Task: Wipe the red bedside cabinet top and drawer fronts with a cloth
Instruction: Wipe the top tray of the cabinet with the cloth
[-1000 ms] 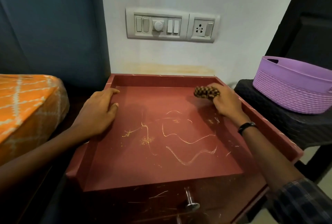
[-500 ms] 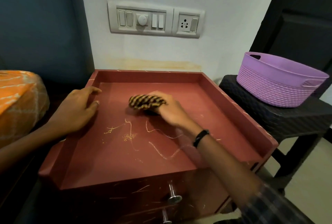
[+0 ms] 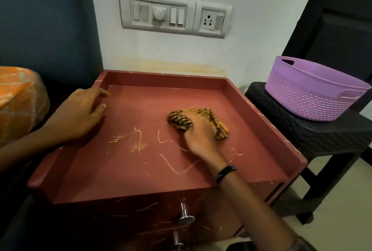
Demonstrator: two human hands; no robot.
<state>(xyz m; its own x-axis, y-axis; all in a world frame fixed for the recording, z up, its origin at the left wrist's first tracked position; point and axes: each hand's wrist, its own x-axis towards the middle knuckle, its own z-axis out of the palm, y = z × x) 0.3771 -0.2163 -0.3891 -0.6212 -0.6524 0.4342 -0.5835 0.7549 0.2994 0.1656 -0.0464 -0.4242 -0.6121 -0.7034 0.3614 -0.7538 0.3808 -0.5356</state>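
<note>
The red bedside cabinet top (image 3: pixel 124 174) is a shallow tray with raised rims, marked with yellowish scratches and a patch of crumbs (image 3: pixel 137 147). My right hand (image 3: pixel 200 136) presses a bunched yellow-and-black striped cloth (image 3: pixel 180 121) onto the top, right of centre. My left hand (image 3: pixel 80 114) lies flat over the left rim, fingers spread, holding nothing. Below the front edge, the scratched drawer fronts (image 3: pixel 141 220) show two metal knobs (image 3: pixel 186 218).
A purple plastic basket (image 3: pixel 314 94) stands on a black woven stool (image 3: pixel 302 130) right of the cabinet. An orange patterned bed cover (image 3: pixel 18 98) lies at the left. A switch and socket panel (image 3: pixel 175 14) sits on the wall behind.
My right hand swept the cloth from the back right corner toward the left, then back rightward to right of centre. My left hand stayed on the left rim.
</note>
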